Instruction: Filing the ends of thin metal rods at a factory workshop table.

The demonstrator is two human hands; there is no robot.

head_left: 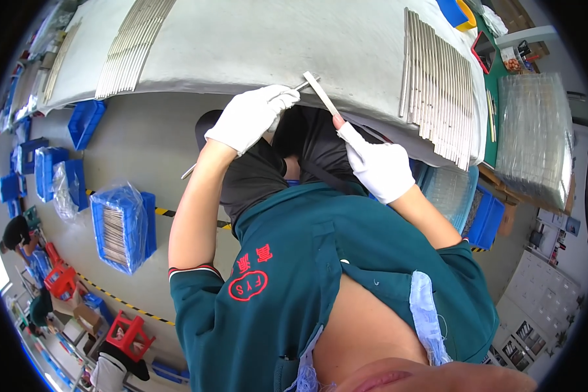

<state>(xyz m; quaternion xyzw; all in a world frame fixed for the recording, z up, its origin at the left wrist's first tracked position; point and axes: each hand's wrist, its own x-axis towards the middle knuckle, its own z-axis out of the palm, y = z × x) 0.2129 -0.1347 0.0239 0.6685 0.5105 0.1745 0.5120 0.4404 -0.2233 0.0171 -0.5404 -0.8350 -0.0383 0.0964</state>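
Both my hands wear white gloves and meet at the near edge of the covered table. My left hand is closed around a thin metal rod. One end of that rod pokes out past the fingers at the table edge; its other end seems to show beyond my left forearm. In my right hand, a bare fingertip showing, I grip a pale flat stick. The stick slants across the rod's tip, apparently touching it. Rows of similar metal rods lie at the right and left.
Bagged rods fill a blue crate on the floor at left, with more blue bins beyond. At right stand a plastic-wrapped stack and a blue bin. Red stools and other people are at lower left.
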